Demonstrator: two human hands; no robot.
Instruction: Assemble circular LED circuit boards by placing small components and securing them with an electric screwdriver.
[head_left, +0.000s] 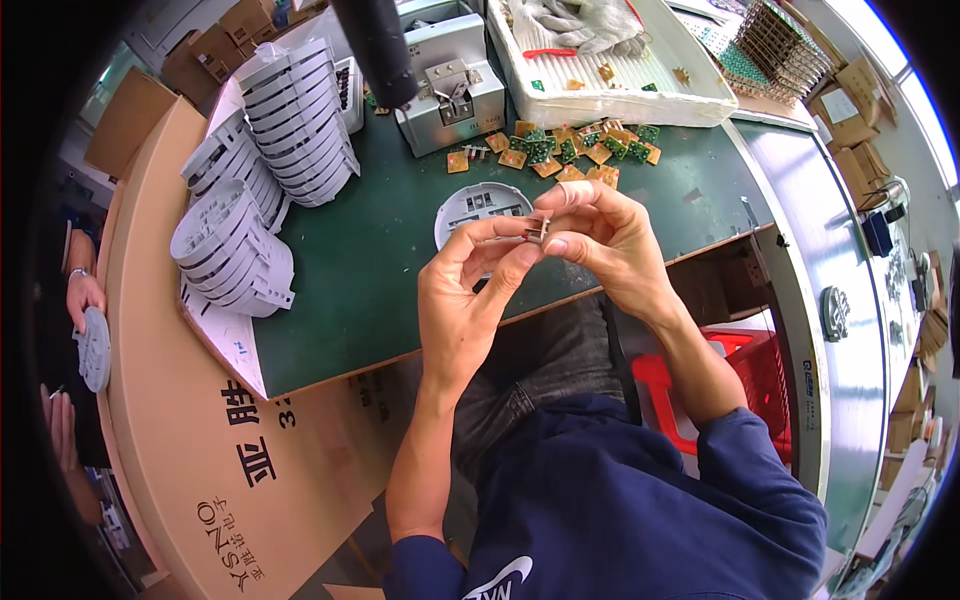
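Note:
My left hand (465, 275) and my right hand (605, 240) meet over the table's near edge. Between thumbs and index fingers they pinch a small part with metal prongs (537, 232); its exact kind is too small to make out, and fingertips cover much of it. A tan bandage is wrapped round a right finger. Just beyond the hands, partly hidden by them, a round grey plastic housing (480, 197) lies on the green tabletop (365, 270). Past it is a loose heap of small brown and green circuit boards (560, 150).
Stacked grey plastic housings (300, 130) stand at the left. A grey metal machine (455, 110) sits at the back, beside a white tray (625, 105) with gloves. A dark post (375, 50) hangs overhead. Cardboard (170, 330) borders the left; a co-worker's hand (85, 298) holds another housing.

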